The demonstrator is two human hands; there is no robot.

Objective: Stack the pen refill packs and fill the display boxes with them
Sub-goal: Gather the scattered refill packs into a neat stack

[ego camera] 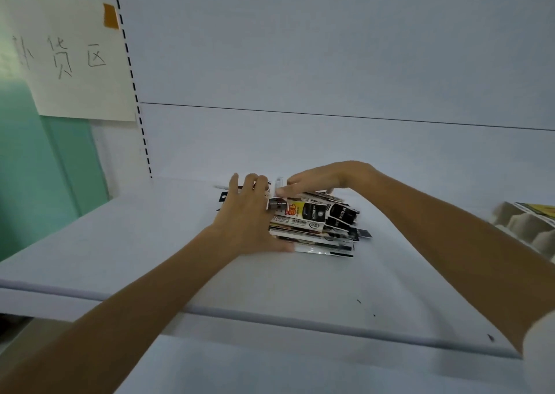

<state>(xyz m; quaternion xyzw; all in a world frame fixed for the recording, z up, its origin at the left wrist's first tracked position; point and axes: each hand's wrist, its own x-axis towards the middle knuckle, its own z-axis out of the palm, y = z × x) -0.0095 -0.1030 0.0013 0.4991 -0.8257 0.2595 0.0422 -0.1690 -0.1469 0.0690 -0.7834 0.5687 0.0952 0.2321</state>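
Bracketing the pile of pen refill packs from two sides, both hands were already on it, so the next move looked like a squeeze and square-up, not a reach. The pile lay on the white shelf, toward the back, loosely fanned, with the packs' long axes running roughly left to right and their right ends splayed unevenly.

The left hand sat at the pile's left end. Its fingers were spread and nearly straight, the palm pressed against the pack ends, and the thumb ran along the near lower edge. It gripped nothing. The right hand came in from the right over the far top of the pile, fingers extended leftward and resting on the uppermost packs. It appeared relaxed and not clamped, though blur hid whether the fingertips pinched one pack.

Neither hand was clearly nearer, and the ragged right ends were what neither hand covered. A grey moulded cardboard tray showed at the right edge, well apart from the pile. Whether it was a display box could not be told. A handwritten paper sign hung on the left
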